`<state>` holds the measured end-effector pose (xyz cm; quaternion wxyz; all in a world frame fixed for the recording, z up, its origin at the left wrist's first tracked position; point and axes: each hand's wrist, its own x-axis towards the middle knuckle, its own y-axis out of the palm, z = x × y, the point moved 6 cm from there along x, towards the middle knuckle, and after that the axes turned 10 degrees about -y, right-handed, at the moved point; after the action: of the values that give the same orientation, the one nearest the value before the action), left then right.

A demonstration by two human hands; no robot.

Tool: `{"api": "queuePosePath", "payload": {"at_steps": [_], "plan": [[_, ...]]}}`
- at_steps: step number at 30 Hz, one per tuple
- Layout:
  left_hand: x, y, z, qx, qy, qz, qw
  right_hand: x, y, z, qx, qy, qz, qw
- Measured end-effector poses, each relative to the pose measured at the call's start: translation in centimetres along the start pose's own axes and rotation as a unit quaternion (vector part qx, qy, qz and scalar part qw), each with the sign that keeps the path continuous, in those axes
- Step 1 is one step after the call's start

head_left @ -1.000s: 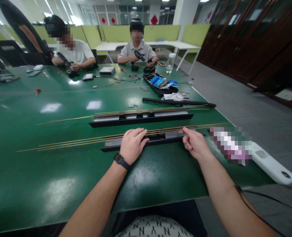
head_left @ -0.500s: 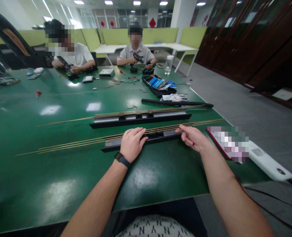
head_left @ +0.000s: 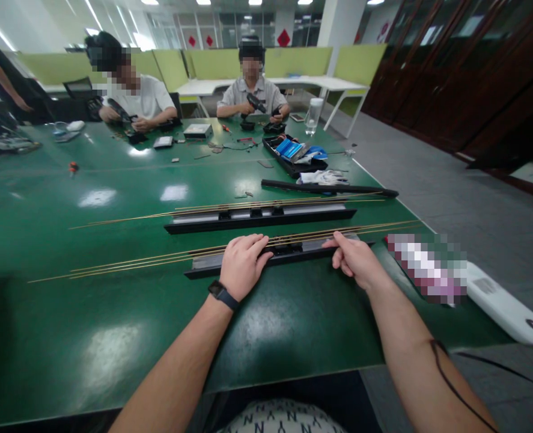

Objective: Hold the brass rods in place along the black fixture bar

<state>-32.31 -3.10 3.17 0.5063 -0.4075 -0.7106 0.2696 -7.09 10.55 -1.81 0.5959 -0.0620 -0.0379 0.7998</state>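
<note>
A long black rail (head_left: 293, 252) with a silver strip lies across the green table (head_left: 113, 337) in front of me. My left hand (head_left: 243, 264), with a dark watch on the wrist, rests palm down on the rail's middle, fingers curled over it. My right hand (head_left: 355, 260) pinches the thin brass rods (head_left: 131, 263) at the rail's right end. The rods run far out to the left and right along the rail. A second black rail (head_left: 259, 216) with its own brass rods lies parallel just beyond.
A black bar (head_left: 329, 189), white gloves (head_left: 321, 177) and a black tray (head_left: 293, 157) with blue packets lie further back on the right. A white device (head_left: 505, 308) sits at the table's right edge. Two people work with tools at the far side.
Both hands stay on the near rail. My right hand has shifted slightly along the rods at the rail's right end; the view has swayed a little.
</note>
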Motion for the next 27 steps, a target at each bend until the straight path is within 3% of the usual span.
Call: {"api": "queuePosePath", "payload": {"at_steps": [12, 27], "plan": [[-0.1, -0.8, 1.1, -0.015, -0.003, 0.012, 1.000, -0.9, 0.6, 0.1, 0.005, 0.022, 0.049, 0.999], [-0.1, -0.5, 0.9, -0.019, -0.033, 0.000, 0.999, -1.1, 1.0, 0.1, 0.043, 0.045, 0.046, 0.997]]}}
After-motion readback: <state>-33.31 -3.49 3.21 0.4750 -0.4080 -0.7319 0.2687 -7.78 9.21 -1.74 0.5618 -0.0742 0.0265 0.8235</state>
